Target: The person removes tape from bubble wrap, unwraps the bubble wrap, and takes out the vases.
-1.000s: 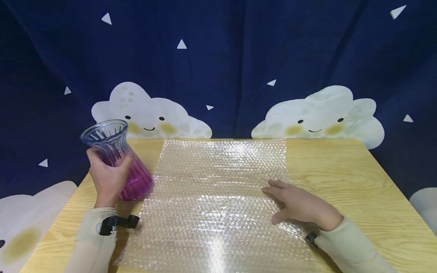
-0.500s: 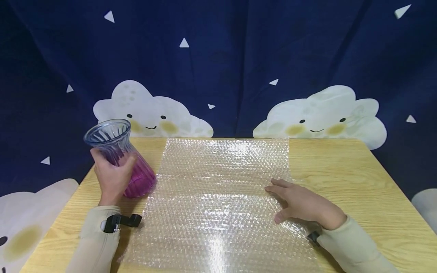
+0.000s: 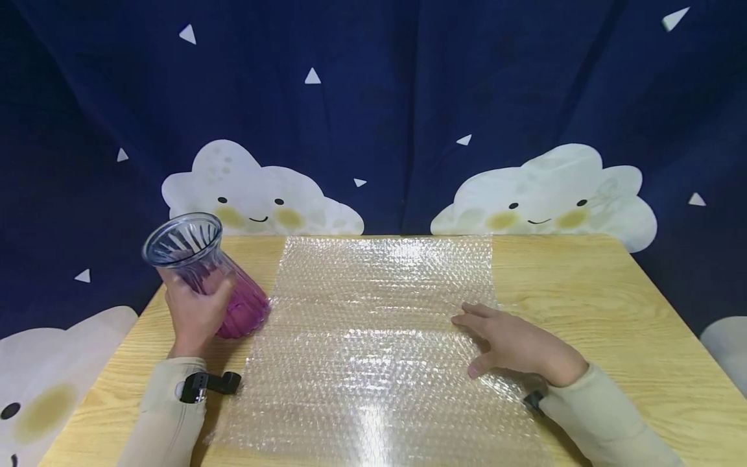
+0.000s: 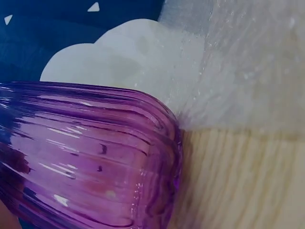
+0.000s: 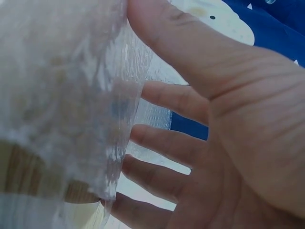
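Observation:
In the head view, my left hand (image 3: 198, 314) grips a ribbed glass vase (image 3: 244, 305) around its narrower middle, at the left of the table. The vase is clear-bluish at the flared mouth and purple-pink toward the base. It leans, mouth to the upper left, base toward the bubble wrap. Its purple lower body (image 4: 105, 157) fills much of the left wrist view. A sheet of bubble wrap (image 3: 373, 305) lies flat across the table's middle. At its right edge rests my right hand (image 3: 519, 344), fingers spread; the right wrist view shows the fingertips against the wrap's edge (image 5: 119, 95).
The wooden table (image 3: 589, 298) extends on both sides of the wrap. Behind it hangs a dark blue curtain (image 3: 397, 97) printed with white clouds and triangles. Dark straps (image 3: 195, 387) sit on the sleeved wrists.
The vase has tipped slightly more, so its mouth faces more toward me, and it has shifted a little right with my left hand. My right hand stays about where it was.

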A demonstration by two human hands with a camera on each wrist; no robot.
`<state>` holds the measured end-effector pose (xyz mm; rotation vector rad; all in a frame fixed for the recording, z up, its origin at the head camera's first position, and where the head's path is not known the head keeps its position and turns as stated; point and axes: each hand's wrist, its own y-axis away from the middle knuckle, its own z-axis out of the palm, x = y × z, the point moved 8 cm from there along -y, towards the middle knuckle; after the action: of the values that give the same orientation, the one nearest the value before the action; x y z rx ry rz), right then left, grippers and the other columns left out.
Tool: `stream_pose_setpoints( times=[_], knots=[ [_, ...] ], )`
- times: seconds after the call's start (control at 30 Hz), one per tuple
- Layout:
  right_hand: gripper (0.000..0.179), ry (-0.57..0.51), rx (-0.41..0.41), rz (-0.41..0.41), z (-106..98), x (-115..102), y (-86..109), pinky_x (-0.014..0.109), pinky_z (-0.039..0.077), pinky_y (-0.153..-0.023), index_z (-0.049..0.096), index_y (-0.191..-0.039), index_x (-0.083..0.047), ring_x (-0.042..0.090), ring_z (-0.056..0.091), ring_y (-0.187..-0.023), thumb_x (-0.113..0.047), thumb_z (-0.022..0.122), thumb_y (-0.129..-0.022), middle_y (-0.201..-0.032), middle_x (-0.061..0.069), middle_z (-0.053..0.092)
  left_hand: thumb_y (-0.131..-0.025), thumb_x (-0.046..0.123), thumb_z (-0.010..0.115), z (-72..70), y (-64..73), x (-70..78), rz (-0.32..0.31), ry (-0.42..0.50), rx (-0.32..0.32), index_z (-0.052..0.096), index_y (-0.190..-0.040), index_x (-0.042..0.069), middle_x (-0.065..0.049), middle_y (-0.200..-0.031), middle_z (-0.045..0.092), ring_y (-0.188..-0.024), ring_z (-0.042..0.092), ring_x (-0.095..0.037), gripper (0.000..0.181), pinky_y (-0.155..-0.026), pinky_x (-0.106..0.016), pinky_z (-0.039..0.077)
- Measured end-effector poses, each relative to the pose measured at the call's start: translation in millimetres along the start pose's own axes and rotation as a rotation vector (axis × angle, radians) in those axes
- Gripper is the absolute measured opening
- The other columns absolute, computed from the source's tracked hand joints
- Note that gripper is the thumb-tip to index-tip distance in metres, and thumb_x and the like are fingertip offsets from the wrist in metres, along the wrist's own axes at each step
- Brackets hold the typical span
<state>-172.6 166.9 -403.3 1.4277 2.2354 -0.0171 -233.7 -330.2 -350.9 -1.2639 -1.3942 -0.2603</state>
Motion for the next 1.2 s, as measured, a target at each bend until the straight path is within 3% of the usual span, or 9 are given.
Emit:
stream_pose_setpoints(
  times=[0.23, 0.67, 0.9, 1.2],
  knots=[
    [0.097, -0.008, -0.003, -0.010, -1.2, 0.9, 0.2, 0.069, 0.040, -0.115, 0.051, -0.152, -0.011, 0.052, 0.037, -0.149, -0.055, 0.082, -0.072, -0.165, 0.027, 0.034, -0.076, 0.009, 0.078, 1.0, -1.4, -1.7, -0.018, -0.019, -0.036, 0.027, -0.154, 0.032, -0.019, -0.139, 0.063, -0.106, 0.051, 0.008, 0.096, -0.098, -0.010, 0.042],
    [0.098, -0.002, -0.011, 0.003, -0.2, 1.8, -0.1, 0.070, 0.039, -0.115, 0.050, -0.153, -0.013, 0.052, 0.038, -0.149, -0.057, 0.082, -0.071, -0.166, 0.026, 0.033, -0.078, 0.006, 0.073, 0.0, -5.6, -1.7, 0.021, 0.038, -0.099, 0.024, -0.156, 0.030, -0.016, -0.144, 0.055, -0.117, 0.048, 0.008, 0.096, -0.105, -0.010, 0.040],
    [0.098, -0.006, -0.005, -0.008, -2.0, -1.7, 1.1, 0.070, 0.039, -0.115, 0.051, -0.152, -0.012, 0.053, 0.037, -0.148, -0.056, 0.082, -0.071, -0.165, 0.027, 0.034, -0.078, 0.004, 0.073, 0.4, -6.6, -1.3, 0.024, 0.076, -0.105, 0.023, -0.158, 0.022, -0.012, -0.146, 0.053, -0.122, 0.049, 0.005, 0.097, -0.108, -0.012, 0.040],
    [0.097, -0.034, -0.015, 0.007, -1.5, 0.4, 0.9, 0.070, 0.038, -0.116, 0.051, -0.152, -0.011, 0.052, 0.034, -0.151, -0.053, 0.084, -0.071, -0.166, 0.027, 0.033, -0.077, 0.006, 0.075, 0.9, -5.2, -6.1, 0.002, 0.102, -0.102, 0.022, -0.159, 0.028, -0.014, -0.149, 0.052, -0.126, 0.049, 0.003, 0.100, -0.112, -0.013, 0.039]
  ],
)
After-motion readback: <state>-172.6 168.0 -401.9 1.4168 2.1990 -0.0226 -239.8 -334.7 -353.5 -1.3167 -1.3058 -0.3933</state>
